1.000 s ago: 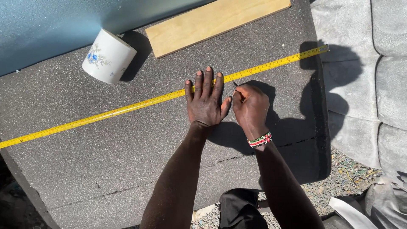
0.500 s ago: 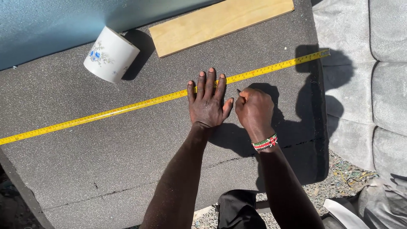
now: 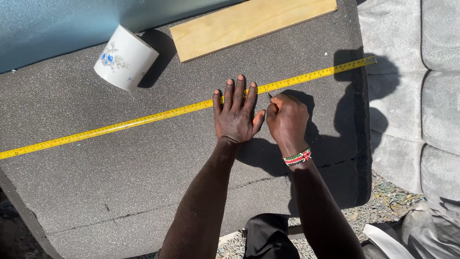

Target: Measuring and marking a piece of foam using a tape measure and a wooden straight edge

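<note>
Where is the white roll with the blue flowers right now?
In the head view the white floral roll lies at upper left on the grey foam sheet, above the yellow tape measure and just left of the wooden board.

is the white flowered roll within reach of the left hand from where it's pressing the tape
Probably yes. The left hand lies flat on the yellow tape measure, and only bare grey foam lies between it and the white flowered roll. Lifting off would free the tape.
</note>
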